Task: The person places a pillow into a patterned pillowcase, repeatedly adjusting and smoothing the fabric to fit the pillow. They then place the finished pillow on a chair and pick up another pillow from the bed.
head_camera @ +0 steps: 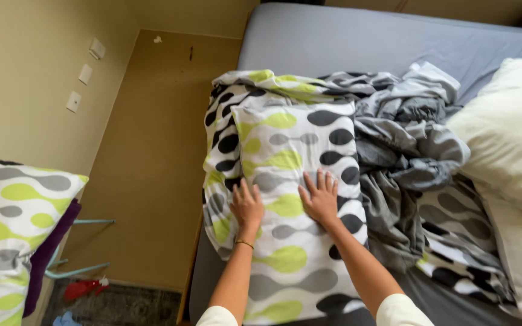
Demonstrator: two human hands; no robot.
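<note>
A pillow in a white cover with grey, black and lime-green blobs (297,163) lies lengthwise on the bed's left side. My left hand (247,204) presses flat on its left part, fingers spread. My right hand (320,197) rests flat on the pillow's middle, fingers apart. Neither hand holds anything. Under and behind the pillow lies a crumpled duvet in the same pattern (255,81). A thin bracelet circles my left wrist.
A rumpled grey sheet (403,130) is heaped to the right of the pillow. Plain cream pillows (509,133) lie at the far right. The grey mattress (333,36) shows behind. Another patterned pillow (13,223) sits at the left, over the brown floor (152,151).
</note>
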